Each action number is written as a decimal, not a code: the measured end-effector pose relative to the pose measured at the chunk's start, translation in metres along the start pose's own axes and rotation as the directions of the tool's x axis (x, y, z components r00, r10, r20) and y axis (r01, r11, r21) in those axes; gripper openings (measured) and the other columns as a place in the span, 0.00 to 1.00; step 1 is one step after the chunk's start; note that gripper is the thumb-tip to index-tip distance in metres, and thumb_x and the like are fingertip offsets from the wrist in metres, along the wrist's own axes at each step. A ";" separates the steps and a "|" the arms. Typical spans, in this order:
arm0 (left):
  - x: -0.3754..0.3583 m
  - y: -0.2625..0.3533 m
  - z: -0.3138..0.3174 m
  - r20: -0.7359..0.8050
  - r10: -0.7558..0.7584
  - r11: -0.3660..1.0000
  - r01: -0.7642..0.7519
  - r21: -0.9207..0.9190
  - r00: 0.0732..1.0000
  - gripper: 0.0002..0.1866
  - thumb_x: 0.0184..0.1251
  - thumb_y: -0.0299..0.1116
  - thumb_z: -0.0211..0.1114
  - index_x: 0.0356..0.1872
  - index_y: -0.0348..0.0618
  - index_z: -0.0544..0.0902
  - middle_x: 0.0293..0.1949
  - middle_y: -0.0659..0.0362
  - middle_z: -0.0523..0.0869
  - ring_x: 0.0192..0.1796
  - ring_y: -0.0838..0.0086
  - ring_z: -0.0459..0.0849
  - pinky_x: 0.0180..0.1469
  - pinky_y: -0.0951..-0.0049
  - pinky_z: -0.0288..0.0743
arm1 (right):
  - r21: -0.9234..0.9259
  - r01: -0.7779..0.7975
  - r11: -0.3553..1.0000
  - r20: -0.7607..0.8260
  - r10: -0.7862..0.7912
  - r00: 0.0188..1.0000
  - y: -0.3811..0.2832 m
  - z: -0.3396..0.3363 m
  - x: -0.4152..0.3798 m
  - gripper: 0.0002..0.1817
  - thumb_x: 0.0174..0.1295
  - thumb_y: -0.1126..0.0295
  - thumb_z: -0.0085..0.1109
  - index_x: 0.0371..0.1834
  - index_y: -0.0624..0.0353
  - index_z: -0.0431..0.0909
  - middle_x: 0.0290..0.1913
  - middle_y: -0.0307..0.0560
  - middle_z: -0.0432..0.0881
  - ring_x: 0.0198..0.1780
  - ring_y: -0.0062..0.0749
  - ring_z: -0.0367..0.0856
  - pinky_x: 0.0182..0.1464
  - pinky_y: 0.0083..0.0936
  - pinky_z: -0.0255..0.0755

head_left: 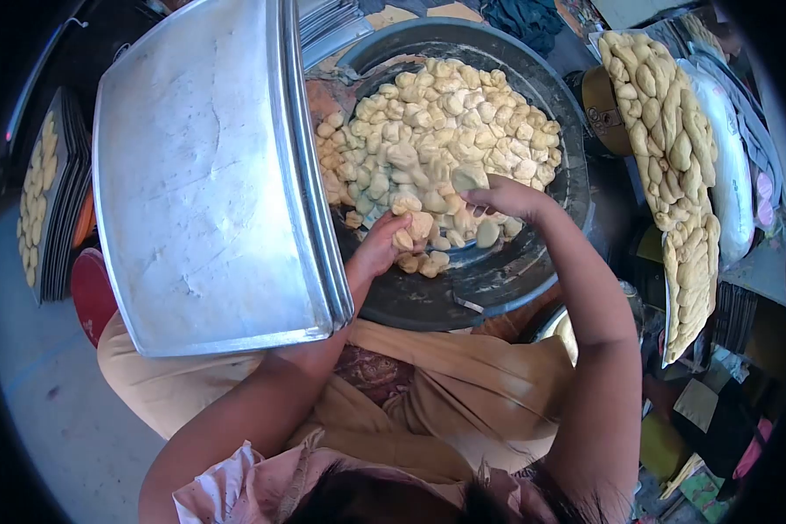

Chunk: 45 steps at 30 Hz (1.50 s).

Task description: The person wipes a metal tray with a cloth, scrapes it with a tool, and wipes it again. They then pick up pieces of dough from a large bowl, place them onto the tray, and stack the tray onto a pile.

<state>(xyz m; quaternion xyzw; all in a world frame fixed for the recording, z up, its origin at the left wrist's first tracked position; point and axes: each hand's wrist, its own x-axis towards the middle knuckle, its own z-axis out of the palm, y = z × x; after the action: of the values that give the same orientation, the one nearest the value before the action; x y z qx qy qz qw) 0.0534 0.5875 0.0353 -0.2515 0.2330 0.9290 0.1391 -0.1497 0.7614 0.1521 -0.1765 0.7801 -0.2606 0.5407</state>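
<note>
A wide black tub (375,301) in front of me holds a large heap of pale dough pieces (463,113). My left hand (380,246), at the near left of the heap, is closed around several dough lumps (417,225) that bulge past its fingers. Over the near right of the heap, my right hand (508,197) has its fingers curled against a flattish dough piece (470,178). Some of the right fingertips are hidden. Just below that hand lies a rounder piece (487,232).
A stack of shiny metal trays (201,175) rises at the left, covering part of the tub and my left forearm. Farther left are dark stacked trays (70,192) with dough pieces on top. Twisted dough (664,122) lies on a tray at the right.
</note>
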 end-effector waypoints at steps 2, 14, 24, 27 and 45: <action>-0.004 0.003 0.008 0.006 -0.044 0.998 0.045 -0.034 0.999 0.19 0.69 0.30 0.59 0.60 0.45 0.72 0.51 0.56 0.81 0.50 0.67 0.84 0.44 0.61 0.85 | -0.285 0.279 0.917 -0.192 -0.340 0.921 0.011 0.006 -0.013 0.36 0.56 0.61 0.65 0.68 0.61 0.64 0.57 0.60 0.76 0.54 0.47 0.79 0.60 0.34 0.72; -0.005 -0.009 0.005 -0.018 -0.030 0.861 0.035 0.508 0.999 0.29 0.64 0.26 0.64 0.67 0.39 0.67 0.50 0.58 0.78 0.47 0.76 0.80 0.49 0.76 0.76 | 0.111 0.244 0.964 -0.415 -0.178 0.892 0.025 0.042 0.033 0.16 0.61 0.69 0.63 0.53 0.56 0.76 0.43 0.50 0.83 0.41 0.35 0.83 0.48 0.31 0.76; 0.012 -0.023 0.005 0.089 0.257 0.727 -0.253 0.638 0.962 0.24 0.64 0.34 0.68 0.57 0.34 0.74 0.51 0.56 0.82 0.53 0.71 0.80 0.55 0.71 0.73 | 0.473 0.087 0.877 0.414 -0.308 0.856 0.016 0.047 0.042 0.20 0.61 0.65 0.66 0.54 0.56 0.74 0.47 0.42 0.80 0.44 0.27 0.81 0.43 0.25 0.82; 0.006 -0.006 0.005 0.038 0.064 0.566 -0.068 0.822 0.997 0.22 0.64 0.33 0.67 0.57 0.34 0.75 0.51 0.54 0.81 0.52 0.71 0.80 0.55 0.72 0.73 | 0.110 0.200 0.974 0.203 -0.219 0.954 0.012 0.034 0.067 0.25 0.61 0.55 0.66 0.56 0.57 0.74 0.47 0.45 0.80 0.49 0.31 0.81 0.53 0.30 0.76; 0.040 -0.051 -0.110 -0.015 0.553 0.092 -0.043 0.995 0.833 0.49 0.55 0.39 0.74 0.74 0.40 0.54 0.68 0.47 0.63 0.64 0.58 0.70 0.67 0.59 0.64 | -0.157 0.322 0.934 0.511 -0.203 0.836 0.076 0.112 0.103 0.16 0.50 0.63 0.63 0.43 0.51 0.85 0.52 0.49 0.83 0.51 0.42 0.81 0.53 0.34 0.75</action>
<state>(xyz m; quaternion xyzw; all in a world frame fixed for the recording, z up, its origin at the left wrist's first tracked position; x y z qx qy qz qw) 0.0831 0.5815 -0.0886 -0.2262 0.8411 0.4910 0.0191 -0.0809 0.7403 -0.0018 -0.4051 0.6123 -0.1852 0.6532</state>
